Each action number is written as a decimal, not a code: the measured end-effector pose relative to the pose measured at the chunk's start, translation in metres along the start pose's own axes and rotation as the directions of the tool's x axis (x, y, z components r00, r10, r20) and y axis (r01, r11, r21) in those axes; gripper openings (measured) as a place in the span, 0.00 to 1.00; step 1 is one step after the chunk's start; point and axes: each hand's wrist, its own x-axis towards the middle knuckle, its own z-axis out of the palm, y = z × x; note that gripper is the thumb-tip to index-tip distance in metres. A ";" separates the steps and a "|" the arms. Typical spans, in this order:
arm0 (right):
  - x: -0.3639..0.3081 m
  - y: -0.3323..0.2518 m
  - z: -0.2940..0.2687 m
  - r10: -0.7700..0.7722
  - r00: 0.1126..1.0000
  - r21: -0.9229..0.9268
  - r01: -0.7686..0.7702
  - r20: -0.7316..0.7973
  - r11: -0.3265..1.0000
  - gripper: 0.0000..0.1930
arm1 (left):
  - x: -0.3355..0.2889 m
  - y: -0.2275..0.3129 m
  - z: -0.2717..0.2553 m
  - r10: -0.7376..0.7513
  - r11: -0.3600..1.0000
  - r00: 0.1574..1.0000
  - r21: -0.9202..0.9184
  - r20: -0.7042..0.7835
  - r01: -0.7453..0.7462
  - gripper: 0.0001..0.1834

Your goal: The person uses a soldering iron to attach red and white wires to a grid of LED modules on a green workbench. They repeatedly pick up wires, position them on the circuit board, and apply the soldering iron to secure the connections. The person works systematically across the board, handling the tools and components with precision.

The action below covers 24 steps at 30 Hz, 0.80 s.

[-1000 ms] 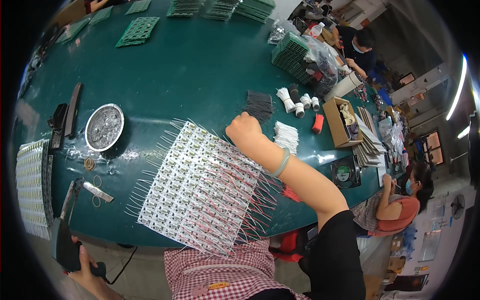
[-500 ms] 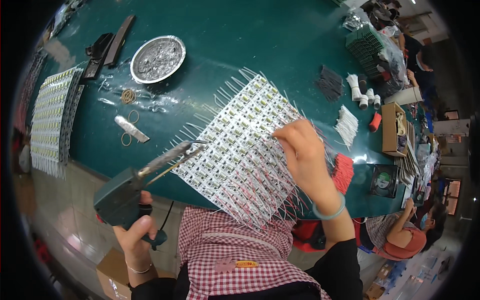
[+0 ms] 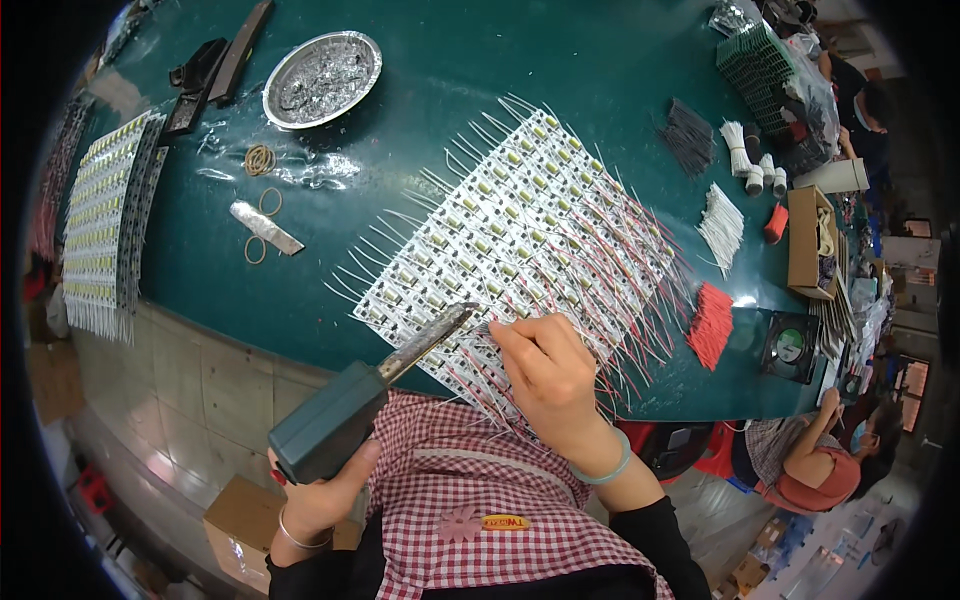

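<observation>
My left hand is wrapped round the handle of a dark green soldering gun. Its long metal tip rests over a white circuit board panel covered in rows of small yellowish parts. Thin white and red wires stick out of the panel, the red ones mostly along its right side. Close to the soldering tip, my right hand bends down over the panel with thumb and forefinger pinched together. Whatever sits between those fingertips is too small to make out.
A metal bowl of grey scraps stands at the back left, near rubber bands. Stacked panels stand at far left. Bundles of white wires, red wires and black wires lie right. Co-workers sit beyond.
The soldering gun has moved right, its tip now farther in over the panel. My right hand has come down and left, close to the tip. The view has shifted slightly.
</observation>
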 end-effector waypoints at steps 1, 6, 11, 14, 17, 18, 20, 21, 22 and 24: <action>-0.002 0.000 0.002 0.003 1.000 -0.006 -0.003 -0.001 1.000 0.15 | 0.000 -0.001 0.001 0.030 0.998 1.000 0.047 0.011 -0.030 0.18; -0.008 0.001 0.007 0.015 1.000 -0.033 -0.015 0.011 0.999 0.16 | 0.009 0.007 0.006 0.120 0.967 0.989 0.213 0.091 -0.137 0.14; -0.008 -0.002 0.005 0.036 0.999 -0.050 -0.034 0.039 0.998 0.17 | 0.012 0.006 0.014 0.252 0.929 0.962 0.251 0.110 -0.272 0.12; -0.008 -0.002 0.005 0.042 0.998 -0.059 -0.039 0.053 0.998 0.18 | 0.013 0.006 0.018 0.260 0.926 0.960 0.254 0.102 -0.278 0.12; -0.008 -0.002 0.004 0.045 0.997 -0.066 -0.040 0.067 0.997 0.18 | 0.015 0.009 0.018 0.301 0.898 0.945 0.297 0.127 -0.326 0.12; -0.008 -0.002 0.004 0.043 0.997 -0.068 -0.038 0.070 0.997 0.18 | 0.015 0.008 0.019 0.302 0.897 0.945 0.297 0.125 -0.326 0.12; -0.008 -0.002 0.004 0.044 0.996 -0.072 -0.039 0.076 0.997 0.18 | 0.015 0.008 0.019 0.293 0.902 0.948 0.293 0.123 -0.317 0.11; -0.008 -0.002 0.004 0.048 0.996 -0.074 -0.042 0.080 0.996 0.18 | 0.015 0.008 0.019 0.282 0.907 0.951 0.287 0.123 -0.306 0.11; -0.009 -0.003 0.004 0.051 0.995 -0.075 -0.044 0.084 0.996 0.18 | 0.015 0.008 0.020 0.272 0.913 0.955 0.282 0.121 -0.296 0.11; -0.009 -0.003 0.004 0.051 0.995 -0.078 -0.045 0.084 0.996 0.18 | 0.014 0.001 0.018 0.281 0.907 0.950 0.285 0.135 -0.309 0.13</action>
